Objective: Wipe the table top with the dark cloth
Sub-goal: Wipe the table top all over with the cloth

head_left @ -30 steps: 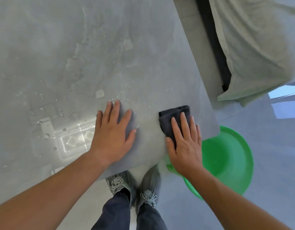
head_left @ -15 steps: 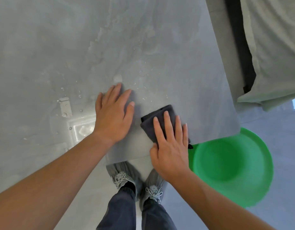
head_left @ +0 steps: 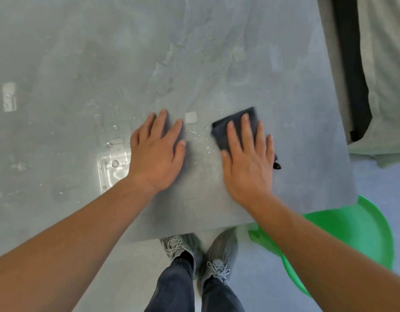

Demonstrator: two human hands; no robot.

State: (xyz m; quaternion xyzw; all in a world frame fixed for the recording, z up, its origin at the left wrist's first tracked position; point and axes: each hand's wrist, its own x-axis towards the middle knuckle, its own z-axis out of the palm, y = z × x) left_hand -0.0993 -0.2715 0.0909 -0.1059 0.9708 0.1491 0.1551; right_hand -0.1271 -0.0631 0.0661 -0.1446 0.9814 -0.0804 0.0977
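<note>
Pressing flat on the cloth (head_left: pixel 237 129), the right hand (head_left: pixel 247 161) sits right of centre in the frame, fingers (head_left: pixel 245 131) extended and slightly spread, palm down, not curled around anything. Cloth is dark grey, folded, lying on the bench (head_left: pixel 217 64) near its right edge; its upper part shows beyond the fingertips, and a small dark corner sticks out just right of the hand's outer edge. Left hand (head_left: pixel 157 154) rests palm down on the bare bench at centre frame, fingers straight and open, holding nothing, apart from the cloth with a strip of wet surface between them. Bench top is grey and glossy; water droplets (head_left: pixel 114 163) and a bright reflection lie just left of the left hand, with finer drops between the two hands. A small pale square patch (head_left: pixel 191 117) shows between the hands, near the left fingertips; whether it is a reflection or a mark, cannot tell. Green basin (head_left: pixel 352 239) on the floor at lower right, partly under the bench corner and crossed by the right forearm. Grey shoes (head_left: pixel 199 251) and dark trousers at bottom centre. Pale fabric (head_left: pixel 384 64) with a black strip at upper right.
</note>
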